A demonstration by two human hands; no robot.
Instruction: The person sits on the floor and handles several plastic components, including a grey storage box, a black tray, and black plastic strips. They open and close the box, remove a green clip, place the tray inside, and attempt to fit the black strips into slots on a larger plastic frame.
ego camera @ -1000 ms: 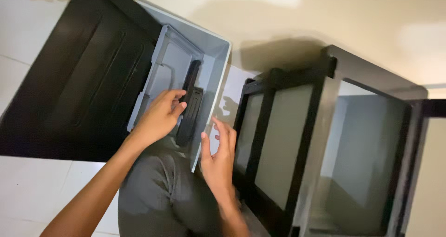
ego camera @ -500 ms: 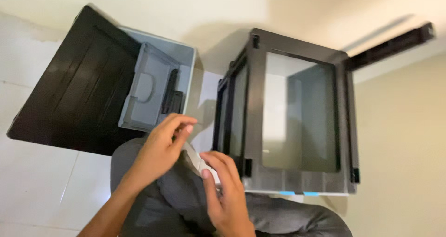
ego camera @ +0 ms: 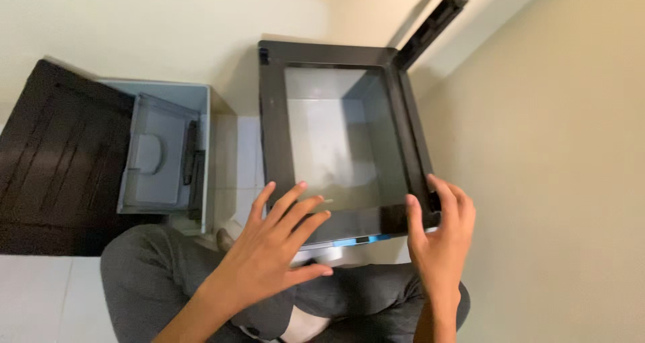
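Below me, I see a black-framed square box with translucent grey panels (ego camera: 339,138) standing on the pale floor (ego camera: 40,296), just beyond the grey-trousered knees (ego camera: 168,276). My left hand (ego camera: 272,255) lies flat on the near left corner of this box, fingers (ego camera: 295,205) spread wide and straight, gripping nothing. My right hand (ego camera: 440,239) rests on the near right corner of the box, fingers bent loosely over the black rim, thumb along the near edge; I cannot tell whether it truly grips. Left of the box, close beside it, sits an open grey plastic bin (ego camera: 164,158) with a black lid (ego camera: 54,161) folded outward farther left. A cream wall (ego camera: 557,148) rises right of the box.
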